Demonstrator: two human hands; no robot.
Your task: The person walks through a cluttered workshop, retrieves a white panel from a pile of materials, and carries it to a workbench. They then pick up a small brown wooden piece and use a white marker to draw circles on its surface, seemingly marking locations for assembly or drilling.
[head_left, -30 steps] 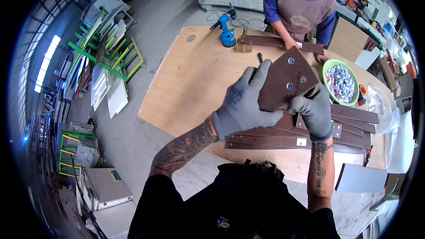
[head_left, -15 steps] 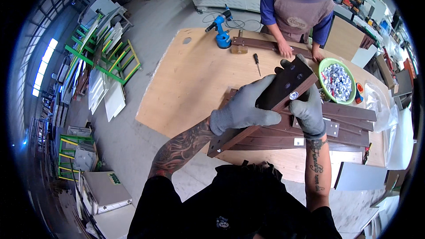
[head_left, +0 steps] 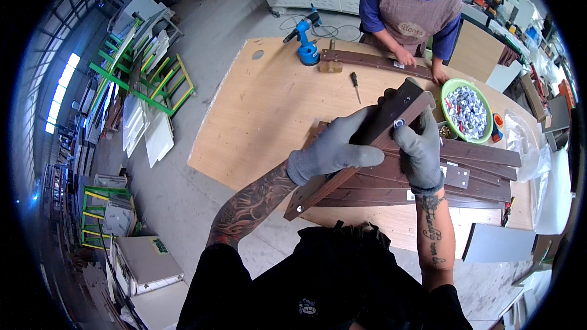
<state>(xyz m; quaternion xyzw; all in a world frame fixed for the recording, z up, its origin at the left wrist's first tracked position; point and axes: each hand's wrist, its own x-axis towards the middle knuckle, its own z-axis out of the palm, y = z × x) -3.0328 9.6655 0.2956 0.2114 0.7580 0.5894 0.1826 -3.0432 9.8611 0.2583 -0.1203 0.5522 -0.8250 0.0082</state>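
A long dark brown board (head_left: 400, 99) is held up at a slant over the near side of the table. My gloved left hand (head_left: 339, 146) is closed round its middle, thumb along the narrow edge. Near the far end, my gloved right hand (head_left: 422, 159) grips the same board, its thumb beside a round metal fitting (head_left: 399, 123) in the edge. Another metal fitting (head_left: 299, 209) shows at the board's near end. Most of my fingers are hidden behind the board. Beneath my hands lie several similar brown boards (head_left: 483, 154), fanned out.
Across the wooden table (head_left: 232, 116), a co-worker in an apron (head_left: 416, 24) has both hands at another brown board (head_left: 361, 58). A green bowl (head_left: 448, 124) of small wrapped pieces stands at right. A screwdriver (head_left: 356, 87) and a blue power tool (head_left: 307, 52) are farther left.
The held board has turned slightly, so more of its narrow edge faces me. My right hand has shifted a little left with it. One of the co-worker's hands has moved up and right.
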